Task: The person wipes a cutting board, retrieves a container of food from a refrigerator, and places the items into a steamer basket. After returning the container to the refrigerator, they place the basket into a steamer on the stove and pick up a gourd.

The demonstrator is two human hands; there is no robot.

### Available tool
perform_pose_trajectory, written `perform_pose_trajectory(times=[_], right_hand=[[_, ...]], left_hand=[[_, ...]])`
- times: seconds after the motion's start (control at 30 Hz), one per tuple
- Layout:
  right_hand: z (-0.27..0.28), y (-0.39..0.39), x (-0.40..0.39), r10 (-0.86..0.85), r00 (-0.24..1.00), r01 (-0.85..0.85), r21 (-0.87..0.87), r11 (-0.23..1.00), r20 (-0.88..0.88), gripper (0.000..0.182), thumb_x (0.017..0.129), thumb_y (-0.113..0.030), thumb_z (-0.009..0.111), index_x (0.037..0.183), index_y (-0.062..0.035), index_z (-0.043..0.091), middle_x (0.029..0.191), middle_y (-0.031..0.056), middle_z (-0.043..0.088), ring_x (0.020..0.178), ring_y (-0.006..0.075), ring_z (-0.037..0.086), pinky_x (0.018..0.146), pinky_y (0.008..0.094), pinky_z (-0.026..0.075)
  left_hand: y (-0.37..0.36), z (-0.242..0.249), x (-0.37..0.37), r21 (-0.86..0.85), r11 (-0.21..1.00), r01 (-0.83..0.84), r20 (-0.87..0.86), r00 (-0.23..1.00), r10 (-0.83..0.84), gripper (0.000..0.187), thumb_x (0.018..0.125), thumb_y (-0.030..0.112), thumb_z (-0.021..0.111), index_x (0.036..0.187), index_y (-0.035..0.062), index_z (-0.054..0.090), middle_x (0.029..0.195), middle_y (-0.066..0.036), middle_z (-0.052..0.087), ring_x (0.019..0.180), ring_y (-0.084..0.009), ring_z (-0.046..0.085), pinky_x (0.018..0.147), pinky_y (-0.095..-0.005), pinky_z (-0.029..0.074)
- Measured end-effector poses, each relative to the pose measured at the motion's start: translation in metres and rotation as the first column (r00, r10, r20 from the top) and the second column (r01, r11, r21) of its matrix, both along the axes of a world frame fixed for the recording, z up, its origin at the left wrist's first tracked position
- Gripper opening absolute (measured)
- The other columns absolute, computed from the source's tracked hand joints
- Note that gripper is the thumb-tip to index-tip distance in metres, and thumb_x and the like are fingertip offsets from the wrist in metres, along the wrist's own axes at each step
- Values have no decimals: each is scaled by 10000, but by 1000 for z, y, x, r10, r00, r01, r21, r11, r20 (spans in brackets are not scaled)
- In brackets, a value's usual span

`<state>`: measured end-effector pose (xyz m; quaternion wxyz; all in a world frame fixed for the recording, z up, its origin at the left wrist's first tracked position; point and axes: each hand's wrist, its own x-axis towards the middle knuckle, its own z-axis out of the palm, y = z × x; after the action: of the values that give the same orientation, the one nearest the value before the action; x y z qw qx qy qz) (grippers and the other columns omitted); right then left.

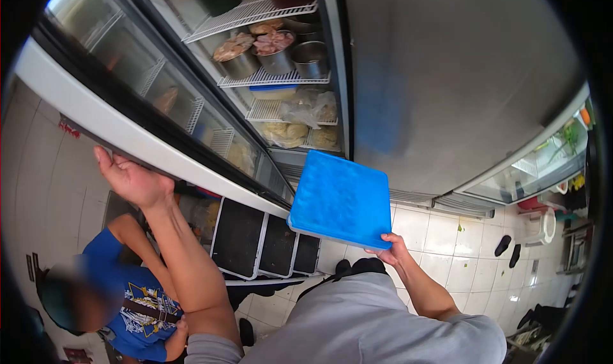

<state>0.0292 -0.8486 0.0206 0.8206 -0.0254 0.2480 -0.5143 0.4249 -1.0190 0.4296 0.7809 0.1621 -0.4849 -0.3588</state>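
My right hand [394, 252] grips the near right corner of a flat, square plastic container with a blue lid [341, 201]. The container is level in front of my body, its contents hidden under the lid. On the left, my left hand [135, 180] is raised against the outer edge of the white-framed glass refrigerator door [121, 128], its fingers curled at the frame and partly hidden. That door stands open. Inside the refrigerator, metal pots hold what looks like raw meat [274, 43], and bagged pale food [285, 134] lies on the lower wire shelves.
A person in a blue shirt [143, 294] is close by at lower left, under my left arm. Black trays with pale rims [237, 236] stand below the door. A steel refrigerator door [447, 89] rises at right. A white stool [541, 227] and dark shoes [503, 245] are farther right.
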Motion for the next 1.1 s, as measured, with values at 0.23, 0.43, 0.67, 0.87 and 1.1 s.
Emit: perform_pose_trajectory(times=[0.23, 0.43, 0.67, 0.87, 1.1], right_hand=[[-20, -101, 33, 102, 970, -99, -26, 995, 222, 539, 747, -140, 654, 1248, -7, 506, 1227, 161, 575, 1096, 354, 582, 801, 510, 559], [-25, -205, 67, 160, 979, -135, -189, 973, 123, 568, 749, -125, 649, 1279, 11, 492, 1206, 173, 594, 1038, 342, 621, 807, 501, 570], [-6, -242, 115, 117, 993, -115, -156, 981, 6, 602, 736, -184, 687, 1274, 7, 493, 1172, 187, 613, 981, 342, 639, 775, 444, 562], [23, -243, 113, 149, 984, -161, -133, 978, -93, 564, 750, -180, 687, 1235, 40, 501, 1124, 178, 629, 956, 317, 653, 773, 454, 577], [59, -241, 102, 191, 966, -222, -175, 959, -174, 582, 732, -188, 664, 1214, 82, 482, 1041, 193, 633, 844, 301, 664, 720, 411, 567]], left_hand=[[4, -4, 0, -97, 995, 35, 47, 998, -31, 455, 1009, 394, 345, 1205, 44, 560, 1125, -74, 642, 1029, -214, 614, 926, -355, 470], [11, -13, 10, -111, 993, 37, 115, 993, -24, 459, 1003, 353, 331, 1252, 35, 548, 1225, -109, 616, 1093, -275, 605, 947, -430, 490], [9, -24, 22, -34, 960, -277, -57, 960, 275, 448, 991, 394, 389, 1160, 25, 578, 878, -100, 531, 798, -232, 469, 665, -365, 474], [5, -23, 17, 80, 927, -367, 12, 930, 367, 376, 968, 395, 462, 1111, 55, 534, 875, -57, 489, 706, -188, 423, 638, -303, 382], [-6, -12, 8, 42, 947, -320, 114, 943, 313, 291, 945, 373, 543, 963, 86, 491, 791, -20, 422, 668, -132, 372, 606, -272, 323]])
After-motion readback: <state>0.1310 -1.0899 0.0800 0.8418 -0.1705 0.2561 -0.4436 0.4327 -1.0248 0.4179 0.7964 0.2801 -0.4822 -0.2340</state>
